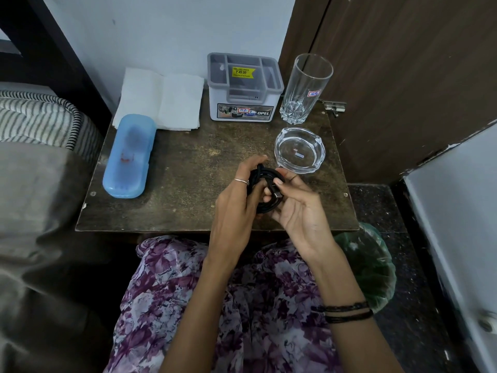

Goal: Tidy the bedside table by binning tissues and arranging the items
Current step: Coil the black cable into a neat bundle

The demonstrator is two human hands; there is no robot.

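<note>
Both hands hold a coiled black cable [265, 175] above the front right of the dark wooden bedside table [188, 168]. My left hand [236, 200] grips the coil from the left. My right hand [295, 203] pinches the cable's plug end between thumb and fingers. White tissues [166, 98] lie flat at the back left of the table. A blue plastic case [129, 157] lies along the left edge. At the back stand a grey and white organiser box [243, 90] and a tall empty glass [306, 87]. A glass ashtray [300, 150] sits just beyond my hands.
A bin lined with a green bag [371, 265] stands on the floor at the table's front right corner. A bed with a striped pillow [40, 119] borders the left side. A brown wooden door [403, 76] rises behind the table on the right.
</note>
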